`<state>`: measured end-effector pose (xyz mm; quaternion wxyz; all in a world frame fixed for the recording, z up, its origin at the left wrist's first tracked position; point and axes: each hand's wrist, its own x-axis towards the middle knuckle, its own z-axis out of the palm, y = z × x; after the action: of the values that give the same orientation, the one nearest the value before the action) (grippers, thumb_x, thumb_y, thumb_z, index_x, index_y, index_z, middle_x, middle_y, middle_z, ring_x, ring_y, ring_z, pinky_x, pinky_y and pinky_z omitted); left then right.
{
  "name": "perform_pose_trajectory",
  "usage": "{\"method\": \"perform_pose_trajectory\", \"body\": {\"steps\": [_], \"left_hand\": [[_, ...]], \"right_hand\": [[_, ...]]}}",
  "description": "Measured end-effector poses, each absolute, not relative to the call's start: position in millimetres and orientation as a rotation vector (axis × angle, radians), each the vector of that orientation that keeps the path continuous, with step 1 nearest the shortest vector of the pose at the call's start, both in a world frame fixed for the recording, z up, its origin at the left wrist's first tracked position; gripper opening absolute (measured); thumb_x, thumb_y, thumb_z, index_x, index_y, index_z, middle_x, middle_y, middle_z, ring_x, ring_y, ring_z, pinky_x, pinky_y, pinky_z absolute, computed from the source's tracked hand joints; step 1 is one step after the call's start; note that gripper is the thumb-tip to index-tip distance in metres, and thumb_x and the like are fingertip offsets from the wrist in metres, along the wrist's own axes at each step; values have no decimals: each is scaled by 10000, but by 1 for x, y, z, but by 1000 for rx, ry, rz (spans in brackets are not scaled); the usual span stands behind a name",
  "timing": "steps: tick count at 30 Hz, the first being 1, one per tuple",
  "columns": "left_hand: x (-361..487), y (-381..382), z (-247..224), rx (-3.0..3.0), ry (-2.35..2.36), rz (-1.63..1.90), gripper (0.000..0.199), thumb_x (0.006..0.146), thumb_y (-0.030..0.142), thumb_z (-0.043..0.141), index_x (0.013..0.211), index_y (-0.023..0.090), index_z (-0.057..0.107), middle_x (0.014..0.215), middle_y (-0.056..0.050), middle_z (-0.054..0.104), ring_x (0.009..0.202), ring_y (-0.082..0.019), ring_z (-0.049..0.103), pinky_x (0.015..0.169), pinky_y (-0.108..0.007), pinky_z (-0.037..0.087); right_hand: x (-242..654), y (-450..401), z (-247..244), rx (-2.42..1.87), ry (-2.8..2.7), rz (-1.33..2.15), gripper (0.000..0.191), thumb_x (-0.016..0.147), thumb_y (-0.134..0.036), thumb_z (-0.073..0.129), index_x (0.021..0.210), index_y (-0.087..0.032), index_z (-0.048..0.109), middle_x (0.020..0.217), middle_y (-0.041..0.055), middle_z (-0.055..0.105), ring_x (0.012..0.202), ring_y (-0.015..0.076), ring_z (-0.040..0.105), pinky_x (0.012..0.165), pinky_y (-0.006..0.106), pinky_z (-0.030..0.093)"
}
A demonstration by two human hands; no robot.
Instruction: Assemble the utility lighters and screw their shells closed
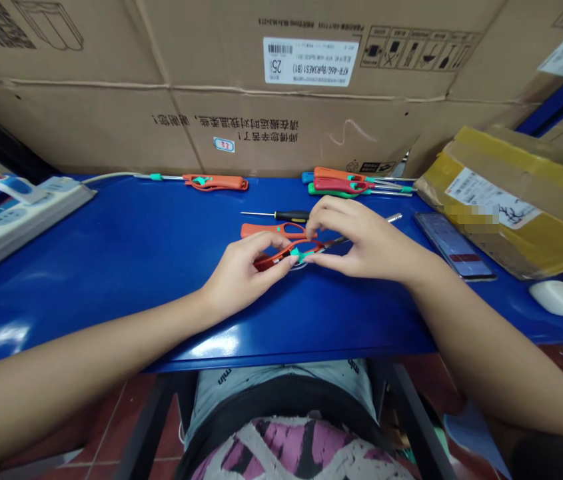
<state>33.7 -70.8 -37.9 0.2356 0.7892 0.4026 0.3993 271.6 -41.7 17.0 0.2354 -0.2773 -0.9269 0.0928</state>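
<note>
Between my hands is an opened orange long-nosed lighter (322, 244), with a green trigger piece (300, 255) showing at its middle. My left hand (248, 270) is closed around the handle end. The thumb and fingers of my right hand (356, 237) pinch at the green piece and the side of the body; the metal tube sticks out behind that hand to the right. Just beyond lies a loose orange half shell (271, 231). A screwdriver (288, 216) with a black and yellow handle rests behind it, partly covered by my right hand.
Several assembled lighters (344, 183) lie along the back, and another orange lighter (218, 182) lies to their left. A power strip (16, 217) is at the left. At the right are a phone (454, 245) and a taped carton (516, 200). Large cardboard boxes (241, 113) wall off the blue table (86, 280).
</note>
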Motion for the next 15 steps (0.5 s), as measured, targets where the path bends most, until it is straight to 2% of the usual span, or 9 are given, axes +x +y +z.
{"method": "perform_pose_trajectory", "body": {"steps": [3, 8, 15], "left_hand": [[33, -72, -36, 2283, 1066, 1118, 161, 933, 312, 688, 1008, 170, 674, 972, -24, 741, 818, -128, 686, 798, -225, 542], [30, -73, -33, 2484, 975, 1129, 114, 937, 248, 680, 1011, 162, 667, 966, -40, 742, 855, -136, 689, 822, -221, 542], [29, -73, -33, 2563, 887, 1183, 107, 917, 223, 700, 987, 148, 670, 940, -55, 740, 861, -140, 695, 827, -216, 544]], "right_hand": [[271, -44, 17, -846, -2512, 427, 316, 872, -340, 727, 1135, -203, 619, 1087, 77, 691, 926, 216, 642, 796, 321, 475], [271, -44, 17, -833, -2568, 567, 123, 891, -293, 710, 930, -176, 700, 918, 61, 716, 821, 185, 641, 736, 292, 451], [271, -41, 15, -792, -2564, 612, 165, 862, -293, 769, 887, -151, 691, 843, 27, 683, 748, 141, 585, 704, 258, 419]]}}
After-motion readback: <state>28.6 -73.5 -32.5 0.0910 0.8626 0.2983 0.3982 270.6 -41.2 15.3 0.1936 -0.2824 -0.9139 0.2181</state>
